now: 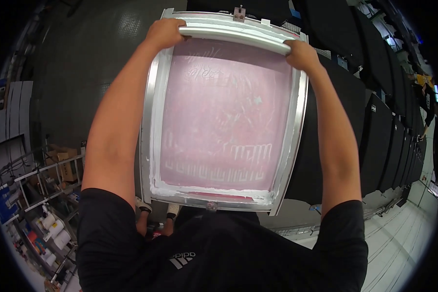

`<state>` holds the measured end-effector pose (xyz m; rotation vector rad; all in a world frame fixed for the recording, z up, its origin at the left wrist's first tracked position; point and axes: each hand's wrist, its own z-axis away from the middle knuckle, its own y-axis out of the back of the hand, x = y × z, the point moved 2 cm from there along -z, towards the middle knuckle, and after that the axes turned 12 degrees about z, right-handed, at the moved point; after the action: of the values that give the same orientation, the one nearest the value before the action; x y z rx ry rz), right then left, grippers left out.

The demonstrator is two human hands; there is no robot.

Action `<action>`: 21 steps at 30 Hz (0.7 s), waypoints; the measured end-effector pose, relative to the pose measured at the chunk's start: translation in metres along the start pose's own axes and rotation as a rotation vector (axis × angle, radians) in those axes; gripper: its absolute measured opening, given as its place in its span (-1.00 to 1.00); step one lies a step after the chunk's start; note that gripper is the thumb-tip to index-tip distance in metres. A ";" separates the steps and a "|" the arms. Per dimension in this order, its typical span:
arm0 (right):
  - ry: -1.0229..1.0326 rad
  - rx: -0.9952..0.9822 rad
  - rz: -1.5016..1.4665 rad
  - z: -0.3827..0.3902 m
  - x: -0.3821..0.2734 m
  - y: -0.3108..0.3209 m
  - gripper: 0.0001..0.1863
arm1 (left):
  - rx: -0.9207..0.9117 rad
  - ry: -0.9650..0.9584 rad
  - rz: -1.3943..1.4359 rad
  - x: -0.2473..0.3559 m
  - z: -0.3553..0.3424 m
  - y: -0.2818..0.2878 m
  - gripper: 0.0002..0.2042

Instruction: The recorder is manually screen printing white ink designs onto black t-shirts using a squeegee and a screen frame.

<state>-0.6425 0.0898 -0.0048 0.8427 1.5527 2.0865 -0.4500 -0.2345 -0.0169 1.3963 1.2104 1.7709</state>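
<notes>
A silk-screen printing frame [299, 104] lies in front of me, its metal edges smeared white along the inside. Its pink mesh [224, 107] carries pale lettering and patterns. Across the far end runs a long silver squeegee [236, 38]. My left hand [165, 33] is closed round its left end, and my right hand [302, 54] grips its right end. Both arms reach forward over the sides of the frame. The squeegee's lower edge is hard to see, so I cannot tell whether it touches the mesh. Small metal clamps [239, 13] sit midway along the far and near edges.
Rows of black flat boards [379, 141] stretch away on the right, with another person [427, 104] beyond them. At the lower left stands a metal rack [44, 190] with white bottles [56, 232] and a cardboard box [65, 165]. My feet show below the frame's near edge.
</notes>
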 end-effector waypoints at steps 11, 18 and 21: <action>0.083 -0.041 -0.271 -0.058 0.065 0.048 -0.44 | 0.142 0.112 0.491 0.099 0.194 0.020 -0.59; 0.083 -0.099 -0.153 -0.076 0.035 0.028 -0.38 | -0.906 0.686 1.084 0.141 0.511 -0.158 -0.59; 0.129 -0.177 -0.138 -0.079 0.013 0.037 -0.40 | -0.716 0.779 1.483 0.146 0.530 -0.189 -0.62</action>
<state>-0.7042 0.0303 0.0175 0.5338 1.4187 2.1745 -0.0051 0.1303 -0.1012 1.1167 -0.6257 3.3956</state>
